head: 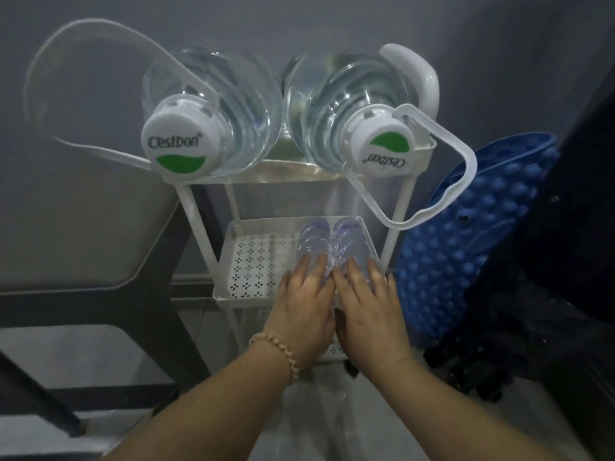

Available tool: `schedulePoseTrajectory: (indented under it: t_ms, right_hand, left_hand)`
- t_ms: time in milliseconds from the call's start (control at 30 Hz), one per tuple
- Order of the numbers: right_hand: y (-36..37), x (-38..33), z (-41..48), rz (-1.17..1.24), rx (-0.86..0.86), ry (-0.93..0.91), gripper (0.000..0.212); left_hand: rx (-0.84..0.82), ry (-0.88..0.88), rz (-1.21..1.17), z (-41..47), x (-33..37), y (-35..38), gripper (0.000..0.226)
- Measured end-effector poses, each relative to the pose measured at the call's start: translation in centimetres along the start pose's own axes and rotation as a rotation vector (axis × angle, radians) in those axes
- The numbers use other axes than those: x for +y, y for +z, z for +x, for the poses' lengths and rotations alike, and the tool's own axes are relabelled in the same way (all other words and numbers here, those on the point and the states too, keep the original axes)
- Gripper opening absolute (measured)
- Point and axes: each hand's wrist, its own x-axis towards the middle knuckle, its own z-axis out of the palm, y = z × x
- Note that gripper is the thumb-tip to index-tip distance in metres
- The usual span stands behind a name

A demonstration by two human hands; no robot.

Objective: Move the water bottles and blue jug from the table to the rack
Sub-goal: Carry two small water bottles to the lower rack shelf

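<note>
Two large clear water bottles with white Cestbon caps lie on their sides on the top shelf of a white rack (pixel 266 169), the left bottle (pixel 213 108) and the right bottle (pixel 346 104) side by side, caps toward me. On the middle perforated shelf (pixel 253 257) lie two small clear water bottles (pixel 314 241) (pixel 349 237) at the right side. My left hand (pixel 303 304) rests over the left small bottle and my right hand (pixel 366 307) over the right one, fingers curled on them. No blue jug is in view.
A blue studded plastic thing (pixel 472 237) leans right of the rack against dark bags (pixel 549 311). A dark-framed table (pixel 100 254) stands at the left. White carry straps loop from both big bottles. A grey wall is behind.
</note>
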Motion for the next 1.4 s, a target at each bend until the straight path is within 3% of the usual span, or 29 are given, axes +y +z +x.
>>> schedulePoseTrajectory:
  t_ms: [167, 300, 467, 600, 933, 1067, 1167, 1400]
  right_hand:
    - [1.9, 0.2, -0.9, -0.024, 0.123, -0.015, 0.093]
    - [2.3, 0.4, 0.2, -0.081, 0.105, 0.02, 0.098]
    - [2.4, 0.6, 1.6, -0.185, 0.018, -0.057, 0.097]
    - [2.6, 0.2, 1.7, -0.138, 0.046, -0.018, 0.097]
    - [1.9, -0.3, 0.6, -0.063, 0.073, -0.034, 0.096]
    - [-1.1, -2.2, -1.5, 0.0, 0.045, -0.02, 0.089]
    - [-5.6, -4.8, -3.5, 0.043, 0.008, -0.051, 0.082]
    - [-23.1, -12.5, -8.5, 0.149, -0.152, -0.029, 0.068]
  left_hand:
    - [0.006, 0.032, 0.183, 0.5, -0.2, 0.9, 0.059]
    - [-0.081, -0.027, 0.182, 2.2, -0.3, 2.0, 0.062]
    - [-0.223, 0.032, 0.137, 3.1, -2.2, 3.3, 0.095]
    - [-0.14, 0.042, 0.036, 3.0, -2.4, 3.6, 0.082]
    - [-0.092, -0.047, 0.27, 1.8, -1.0, 3.1, 0.069]
    - [-0.17, -0.074, 0.316, -0.6, 0.6, -0.4, 0.075]
    - [-0.242, -0.092, 0.273, -3.4, 1.7, -6.0, 0.067]
    - [-0.339, -0.136, 0.2, -10.3, 5.7, -24.3, 0.063]
